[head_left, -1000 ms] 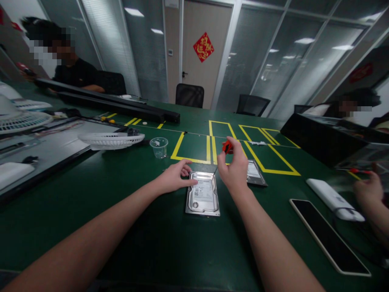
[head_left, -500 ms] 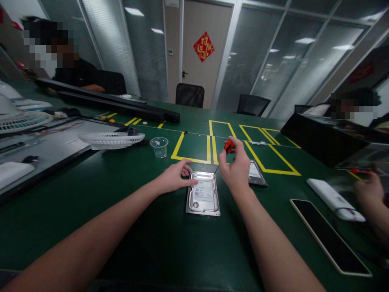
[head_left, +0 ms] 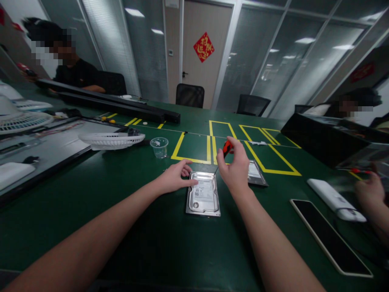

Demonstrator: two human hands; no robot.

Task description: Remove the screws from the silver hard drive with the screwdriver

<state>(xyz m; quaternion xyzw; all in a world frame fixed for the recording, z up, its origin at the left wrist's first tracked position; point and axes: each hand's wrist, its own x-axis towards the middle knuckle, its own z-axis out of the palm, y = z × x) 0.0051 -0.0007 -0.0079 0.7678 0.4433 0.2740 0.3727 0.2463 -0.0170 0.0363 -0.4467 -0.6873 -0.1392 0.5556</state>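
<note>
A silver hard drive (head_left: pixel 203 194) lies flat on the green table (head_left: pixel 127 227) in front of me. My left hand (head_left: pixel 174 177) rests against its far left corner, fingers partly spread and pressing on the casing. My right hand (head_left: pixel 234 168) is closed round a small screwdriver (head_left: pixel 225 151) with a red and black handle. The thin shaft slants down to the drive's far right corner. A second flat drive part (head_left: pixel 257 173) lies just right of my right hand, partly hidden by it.
A clear plastic cup (head_left: pixel 159 147) stands beyond my left hand, beside a white fan grille (head_left: pixel 111 140). Yellow tape boxes (head_left: pixel 194 147) mark the table's middle. A dark phone (head_left: pixel 330 235) and white device (head_left: pixel 334 199) lie at right, near another person's hand (head_left: pixel 369 190). People sit at both far sides.
My right hand has shifted slightly on the screwdriver handle, as in turning it. The left hand and the drive have stayed put.
</note>
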